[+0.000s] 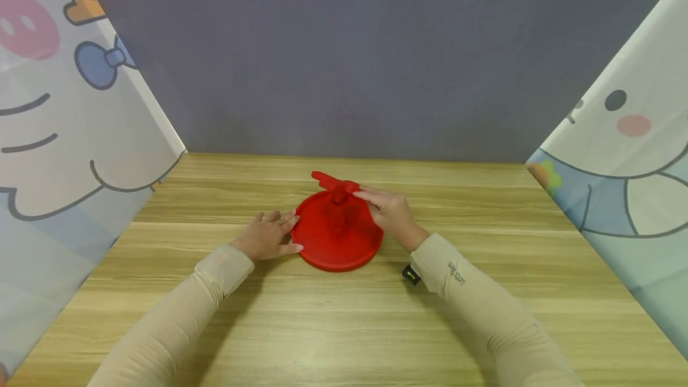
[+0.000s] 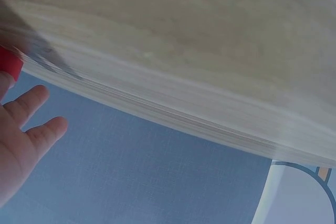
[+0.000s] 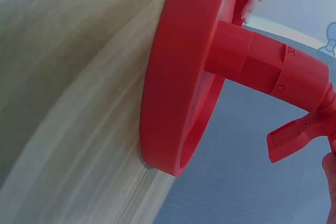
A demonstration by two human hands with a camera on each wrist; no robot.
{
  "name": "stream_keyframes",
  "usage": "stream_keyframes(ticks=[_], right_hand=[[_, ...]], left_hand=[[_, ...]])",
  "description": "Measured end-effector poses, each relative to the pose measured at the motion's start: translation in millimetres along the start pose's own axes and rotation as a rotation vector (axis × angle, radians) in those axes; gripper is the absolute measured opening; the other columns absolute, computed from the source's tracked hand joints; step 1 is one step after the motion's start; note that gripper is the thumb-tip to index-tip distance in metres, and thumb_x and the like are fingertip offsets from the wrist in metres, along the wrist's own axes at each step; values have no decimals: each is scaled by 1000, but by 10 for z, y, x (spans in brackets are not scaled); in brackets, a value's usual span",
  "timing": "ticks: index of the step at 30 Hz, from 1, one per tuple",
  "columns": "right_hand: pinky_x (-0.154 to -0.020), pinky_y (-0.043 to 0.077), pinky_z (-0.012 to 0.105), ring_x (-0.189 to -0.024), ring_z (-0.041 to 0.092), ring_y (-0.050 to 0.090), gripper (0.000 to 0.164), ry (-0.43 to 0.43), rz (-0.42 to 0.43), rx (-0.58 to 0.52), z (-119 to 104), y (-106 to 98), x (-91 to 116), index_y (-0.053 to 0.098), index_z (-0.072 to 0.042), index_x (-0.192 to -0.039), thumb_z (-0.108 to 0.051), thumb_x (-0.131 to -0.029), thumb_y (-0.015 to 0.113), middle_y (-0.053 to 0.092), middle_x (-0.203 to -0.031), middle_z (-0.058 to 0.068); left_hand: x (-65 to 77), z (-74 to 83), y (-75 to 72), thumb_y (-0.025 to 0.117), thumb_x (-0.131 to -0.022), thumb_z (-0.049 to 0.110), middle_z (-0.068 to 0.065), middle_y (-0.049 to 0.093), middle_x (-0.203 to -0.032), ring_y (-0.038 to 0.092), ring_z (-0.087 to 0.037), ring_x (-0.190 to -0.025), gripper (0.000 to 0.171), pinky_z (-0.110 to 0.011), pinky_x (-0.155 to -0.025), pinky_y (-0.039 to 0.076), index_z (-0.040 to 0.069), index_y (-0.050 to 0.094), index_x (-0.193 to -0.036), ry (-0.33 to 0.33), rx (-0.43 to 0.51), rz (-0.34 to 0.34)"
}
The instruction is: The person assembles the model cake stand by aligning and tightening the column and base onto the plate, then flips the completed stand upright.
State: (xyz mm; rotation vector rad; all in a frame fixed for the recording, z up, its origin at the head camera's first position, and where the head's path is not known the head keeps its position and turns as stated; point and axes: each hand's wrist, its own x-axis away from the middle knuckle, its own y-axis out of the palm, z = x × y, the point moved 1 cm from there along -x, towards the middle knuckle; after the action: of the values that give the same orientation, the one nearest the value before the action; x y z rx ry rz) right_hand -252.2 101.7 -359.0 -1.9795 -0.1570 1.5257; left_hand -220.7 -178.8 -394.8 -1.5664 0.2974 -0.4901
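Observation:
A red round base with a raised rim lies flat on the wooden table. From its middle rises a red post marked with numbers such as 32 and 33. Across the post's top sits a red lever-like piece, one arm pointing to the far left. My left hand rests at the base's left rim, fingers spread, with fingertips and thumb touching the edge. My right hand pinches the right end of the lever piece; its fingertips show only partly in the right wrist view.
A small black object shows beside my right sleeve. The wooden table meets a grey-blue back panel. Cartoon-printed cloths stand along both sides.

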Motion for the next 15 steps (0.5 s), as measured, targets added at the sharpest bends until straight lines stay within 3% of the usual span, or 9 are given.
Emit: stream_keyframes(ticks=[7,15], right_hand=[[-71,56,40,-86,34,69,35,-37,13,43,6,-2,12,70,11,-101,23,-69,63,70,-97,22],[-78,55,40,-91,32,69,33,-7,0,8,8,-6,19,72,5,-100,19,-70,71,71,-99,19]], left_hand=[[0,-2,5,49,-92,58,-12,36,-151,36,-45,-132,77,-64,-105,26,4,38,-146,-5,6,-9],[-6,-2,19,48,-92,59,-12,35,-151,36,-45,-132,78,-64,-105,25,4,38,-146,5,12,0]])
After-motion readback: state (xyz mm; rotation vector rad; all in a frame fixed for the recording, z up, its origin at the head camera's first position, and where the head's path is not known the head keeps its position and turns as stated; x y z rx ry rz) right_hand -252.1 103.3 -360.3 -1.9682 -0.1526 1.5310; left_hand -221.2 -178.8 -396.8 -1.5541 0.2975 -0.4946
